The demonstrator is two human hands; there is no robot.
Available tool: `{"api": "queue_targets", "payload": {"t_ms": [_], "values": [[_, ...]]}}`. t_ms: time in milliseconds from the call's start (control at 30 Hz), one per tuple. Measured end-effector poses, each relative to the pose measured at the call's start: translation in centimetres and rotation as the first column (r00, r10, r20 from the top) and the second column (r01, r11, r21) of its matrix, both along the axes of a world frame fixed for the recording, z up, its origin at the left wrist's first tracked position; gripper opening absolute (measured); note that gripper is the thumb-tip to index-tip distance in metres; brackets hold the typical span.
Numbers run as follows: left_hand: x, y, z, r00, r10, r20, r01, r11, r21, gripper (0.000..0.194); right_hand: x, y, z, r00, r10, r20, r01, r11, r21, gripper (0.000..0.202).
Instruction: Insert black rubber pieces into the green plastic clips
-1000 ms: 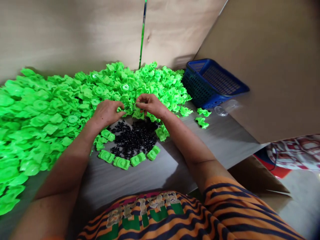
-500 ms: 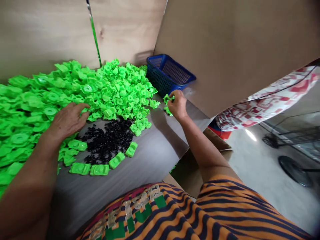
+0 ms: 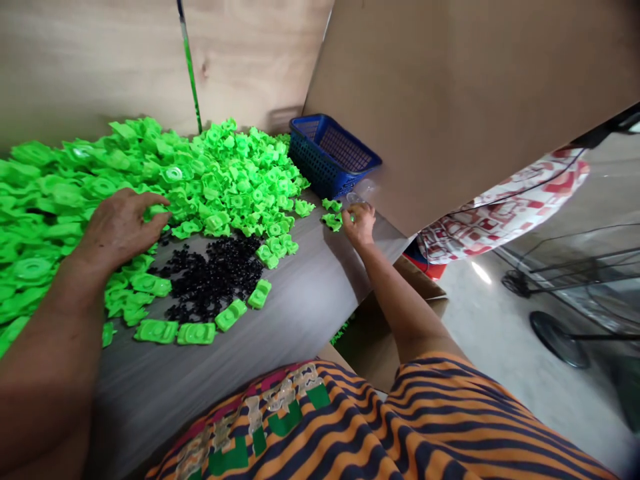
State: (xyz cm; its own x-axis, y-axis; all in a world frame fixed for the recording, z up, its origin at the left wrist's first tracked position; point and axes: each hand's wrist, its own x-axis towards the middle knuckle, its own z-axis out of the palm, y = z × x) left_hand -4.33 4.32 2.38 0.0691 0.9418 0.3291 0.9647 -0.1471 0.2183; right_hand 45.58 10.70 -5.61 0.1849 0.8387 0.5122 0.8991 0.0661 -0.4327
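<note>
My left hand [image 3: 117, 227] is at the near edge of a large heap of bright green plastic pieces [image 3: 240, 160], thumb and forefinger closed around a green piece [image 3: 156, 211]. Beside it lies a pile of small black plastic parts [image 3: 215, 273]. At the table's right side, my right hand [image 3: 360, 225] has its fingers curled, with a bit of green showing between them; most of that piece is hidden. Two loose green pieces [image 3: 332, 221] rest just left of that hand. Several car-shaped green pieces [image 3: 197, 333] lie along the black pile's near edge.
A blue plastic basket [image 3: 325, 175] stands behind my right hand, against a cardboard panel [image 3: 440, 100]. Clear plastic bits [image 3: 364, 189] lie near the basket. Below the table's right edge is an open cardboard box [image 3: 373, 340]. A wooden board [image 3: 250, 60] backs the heap.
My right hand has shifted down, away from a green piece that now lies on the table. My left hand has drawn slightly back with a green piece between its fingers. The view has turned slightly.
</note>
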Motion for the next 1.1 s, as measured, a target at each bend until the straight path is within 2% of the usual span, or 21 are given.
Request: {"api": "queue_targets", "payload": {"t_ms": [67,133,200,233,300,400,567,633,733,767,833,967,1033,1100], "values": [[0.1,-0.1,0.1,1.000,0.002,-0.006,-0.002,1.000,-0.014,0.048,-1.2,0.3,0.2,0.998,0.061,0.034,-0.062,0.998,0.017,0.016],[0.2,-0.1,0.2,1.000,0.001,-0.004,-0.001,1.000,-0.025,0.049,-2.9,0.8,0.6,0.970,0.215,0.116,-0.216,0.976,-0.003,0.014],[0.2,-0.2,0.4,1.000,-0.008,0.004,0.008,1.000,-0.031,0.051,-4.7,1.5,0.8,0.907,0.363,0.213,-0.350,0.932,-0.098,0.032],[0.2,-0.3,0.5,1.000,-0.014,0.007,0.014,0.999,-0.029,0.051,-5.5,2.0,0.9,0.882,0.401,0.246,-0.369,0.914,-0.168,0.045],[0.3,-0.4,0.6,1.000,-0.018,0.015,0.018,1.000,-0.018,0.051,-6.8,3.0,0.7,0.873,0.410,0.264,-0.327,0.894,-0.306,0.063],[0.3,-0.6,0.9,0.999,-0.016,0.031,0.016,1.000,-0.003,0.048,-7.8,4.4,0.1,0.889,0.403,0.218,-0.295,0.868,-0.400,0.071],[0.2,-0.8,1.6,0.998,-0.005,0.068,0.003,1.000,0.028,0.047,-7.5,5.1,-0.1,0.915,0.375,0.147,-0.323,0.902,-0.288,0.062],[-0.2,-0.7,1.9,0.994,0.011,0.107,-0.019,0.997,0.073,0.046,-7.3,5.1,0.7,0.929,0.338,0.148,-0.300,0.925,-0.233,0.058],[-1.0,-0.4,1.9,0.983,0.035,0.180,-0.066,0.984,0.167,0.044,-8.8,5.2,2.9,0.956,0.263,0.132,-0.260,0.965,-0.043,0.051],[-1.2,-0.3,1.8,0.979,0.038,0.200,-0.077,0.978,0.193,0.044,-10.0,5.2,3.7,0.950,0.286,0.125,-0.290,0.957,0.012,0.051],[-1.5,-0.1,1.5,0.973,0.039,0.227,-0.090,0.972,0.218,0.044,-14.0,5.3,5.5,0.899,0.419,0.131,-0.427,0.903,0.045,0.055],[-1.5,0.4,0.5,0.971,0.025,0.239,-0.079,0.972,0.220,0.041,-25.4,6.4,8.6,0.714,0.664,0.224,-0.685,0.728,0.026,0.059],[-1.4,0.6,0.1,0.975,0.005,0.224,-0.058,0.972,0.229,0.041,-30.8,7.8,9.8,0.646,0.711,0.277,-0.739,0.674,-0.005,0.059],[-1.3,0.7,-0.2,0.979,-0.011,0.204,-0.035,0.975,0.220,0.041,-34.6,9.6,10.6,0.626,0.718,0.306,-0.748,0.663,-0.026,0.060]]}}
